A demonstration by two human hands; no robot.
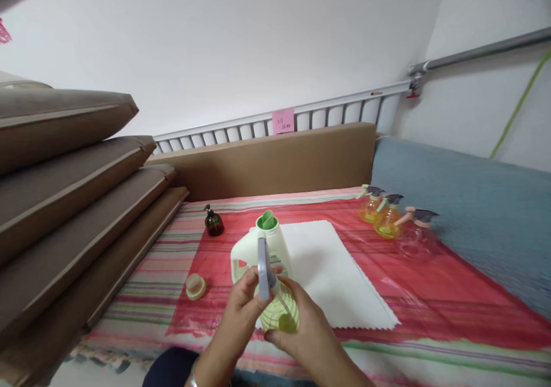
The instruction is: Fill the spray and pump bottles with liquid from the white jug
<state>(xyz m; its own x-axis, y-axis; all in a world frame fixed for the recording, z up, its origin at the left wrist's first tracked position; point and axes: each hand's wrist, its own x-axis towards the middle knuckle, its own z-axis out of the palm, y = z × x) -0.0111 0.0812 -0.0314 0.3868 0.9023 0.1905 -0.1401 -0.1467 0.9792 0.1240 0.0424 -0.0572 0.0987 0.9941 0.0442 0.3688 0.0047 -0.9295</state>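
Note:
A clear yellow-green spray bottle (272,313) with a grey spray head is held, tilted, close in front of me. My left hand (241,306) has its fingers closed round the neck and spray head. Wrapped about the right side and base of the bottle is my right hand (309,328). Just behind it, a pale green handled jug (279,243) stands upright, its round mouth uncapped with a green spout inside. The spray bottle hides the jug's lower part. A round pale cap (196,286) lies to the left.
A white scallop-edged sheet (331,272) lies on the red cloth (413,306). A dark pump bottle (214,224) stands at back left. Three spray bottles (390,220), two yellow and one pink, line the right side. Stacked brown cushions (81,203) flank the left; a blue padded surface (469,203) the right.

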